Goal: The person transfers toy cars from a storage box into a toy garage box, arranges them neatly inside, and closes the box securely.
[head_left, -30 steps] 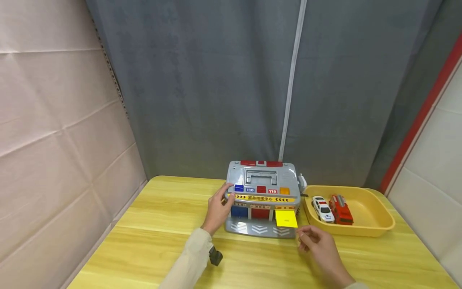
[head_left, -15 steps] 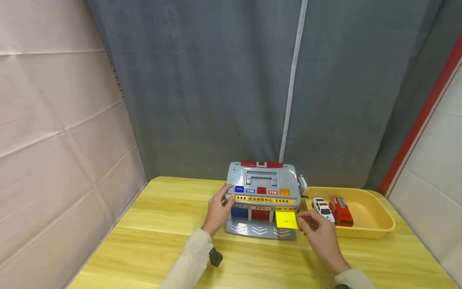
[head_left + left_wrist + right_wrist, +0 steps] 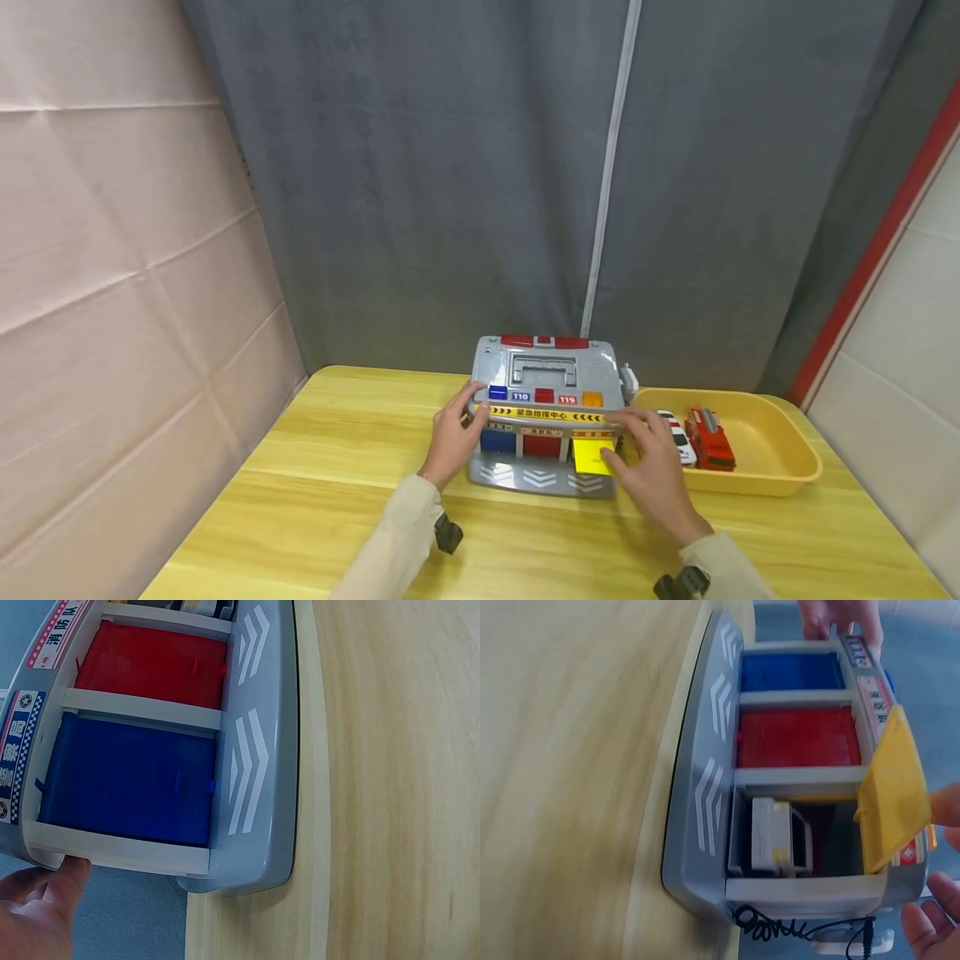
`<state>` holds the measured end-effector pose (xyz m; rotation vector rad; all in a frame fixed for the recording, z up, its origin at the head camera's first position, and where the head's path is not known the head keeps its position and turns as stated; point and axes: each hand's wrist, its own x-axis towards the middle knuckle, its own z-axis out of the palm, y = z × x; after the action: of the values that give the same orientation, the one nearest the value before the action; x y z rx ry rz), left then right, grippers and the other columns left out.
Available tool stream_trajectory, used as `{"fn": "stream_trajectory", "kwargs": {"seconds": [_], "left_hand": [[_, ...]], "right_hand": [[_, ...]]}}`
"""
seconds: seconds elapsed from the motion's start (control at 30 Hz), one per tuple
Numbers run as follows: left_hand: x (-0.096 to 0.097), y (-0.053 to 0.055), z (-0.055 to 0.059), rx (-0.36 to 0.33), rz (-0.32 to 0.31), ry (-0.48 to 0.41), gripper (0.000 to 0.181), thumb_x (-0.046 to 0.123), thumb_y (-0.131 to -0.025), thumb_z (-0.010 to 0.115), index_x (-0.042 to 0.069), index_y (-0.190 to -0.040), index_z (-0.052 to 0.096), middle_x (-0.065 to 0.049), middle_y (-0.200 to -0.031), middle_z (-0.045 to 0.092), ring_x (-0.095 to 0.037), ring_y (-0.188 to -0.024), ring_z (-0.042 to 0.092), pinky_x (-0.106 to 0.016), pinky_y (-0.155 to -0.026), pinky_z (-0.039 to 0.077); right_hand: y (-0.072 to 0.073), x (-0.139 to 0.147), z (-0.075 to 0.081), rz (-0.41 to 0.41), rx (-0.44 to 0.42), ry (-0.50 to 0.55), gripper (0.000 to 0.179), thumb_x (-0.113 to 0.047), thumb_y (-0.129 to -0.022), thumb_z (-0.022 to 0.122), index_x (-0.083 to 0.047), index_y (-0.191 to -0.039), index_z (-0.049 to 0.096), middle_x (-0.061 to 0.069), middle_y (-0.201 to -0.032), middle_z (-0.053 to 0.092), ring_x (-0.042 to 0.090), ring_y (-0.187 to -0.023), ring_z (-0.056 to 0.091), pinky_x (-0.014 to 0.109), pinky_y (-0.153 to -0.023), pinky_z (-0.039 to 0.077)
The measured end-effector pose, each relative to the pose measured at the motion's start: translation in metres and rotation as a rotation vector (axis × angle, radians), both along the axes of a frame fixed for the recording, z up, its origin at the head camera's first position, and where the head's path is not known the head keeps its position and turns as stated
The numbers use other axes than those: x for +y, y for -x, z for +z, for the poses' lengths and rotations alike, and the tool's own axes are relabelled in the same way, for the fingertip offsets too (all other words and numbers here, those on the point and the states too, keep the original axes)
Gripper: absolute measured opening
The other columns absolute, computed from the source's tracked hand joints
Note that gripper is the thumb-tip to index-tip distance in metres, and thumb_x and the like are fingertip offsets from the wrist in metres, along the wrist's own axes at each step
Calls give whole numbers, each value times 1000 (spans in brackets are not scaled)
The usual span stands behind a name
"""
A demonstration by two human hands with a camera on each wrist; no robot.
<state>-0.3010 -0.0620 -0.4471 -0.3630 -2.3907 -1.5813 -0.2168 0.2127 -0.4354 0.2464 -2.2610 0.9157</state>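
Observation:
A grey toy emergency station stands on the table with blue and red garage doors lowered. Its yellow door is swung up and outward. In the bay behind that door sits a white toy vehicle, visible in the right wrist view. My left hand grips the station's left end, thumb at the front and fingers at the roof edge. At the right end, my right hand has its thumb at the yellow door's edge and its fingers spread by the roof's front corner.
Right of the station, a yellow tray holds a white toy police car, partly behind my right hand, and a red toy fire truck. A coiled black cord hangs at the station's right side. A grey curtain stands behind the table.
My right hand has risen from beside the station's front right corner to the yellow door and roof edge, its fingers spreading. The left hand keeps its place; the yellow door stays raised.

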Motion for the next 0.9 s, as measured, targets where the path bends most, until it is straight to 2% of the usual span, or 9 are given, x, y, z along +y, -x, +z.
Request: {"fn": "stream_trajectory", "kwargs": {"seconds": [0.07,0.13,0.3,0.43,0.57,0.9], "left_hand": [[0,0,0,5,0,-2,33,28,-101,58,22,-133,62,-17,-158,43,-40,-143,45,-47,-107,53],[0,0,-1,3,-1,-1,33,28,-101,58,23,-133,62,-16,-158,42,-40,-144,44,-47,-107,53],[1,0,-2,-2,-3,3,34,29,-101,58,24,-134,61,-15,-159,42,-39,-144,44,-47,-107,52],[1,1,-2,-2,0,4,33,29,-101,58,24,-134,61,-15,-159,42,-40,-144,44,-47,-107,52],[1,1,-2,-7,1,4,34,29,-100,58,25,-134,61,-16,-159,41,-39,-144,44,-47,-107,52],[0,1,0,-41,3,8,35,29,-101,58,25,-136,60,-11,-160,40,-36,-147,42,-46,-110,51]], "right_hand": [[4,2,-2,18,-14,-24,52,7,-69,83,-5,-116,69,16,-128,59,30,-116,49,42,-93,46],[7,4,-3,41,-27,-35,57,7,-68,83,-4,-122,66,20,-135,55,37,-122,45,54,-97,44],[12,6,-7,70,-73,-62,75,5,-68,83,2,-136,53,24,-146,47,42,-131,39,69,-105,41],[15,5,-10,67,-121,-92,87,2,-69,84,3,-146,43,24,-152,41,44,-136,35,72,-109,39],[17,6,-11,55,-152,-112,90,1,-70,84,2,-148,40,23,-154,38,44,-137,33,73,-110,39],[23,7,-17,54,-135,-141,93,0,-67,88,-2,-147,42,22,-152,38,44,-136,31,72,-109,39]]}}
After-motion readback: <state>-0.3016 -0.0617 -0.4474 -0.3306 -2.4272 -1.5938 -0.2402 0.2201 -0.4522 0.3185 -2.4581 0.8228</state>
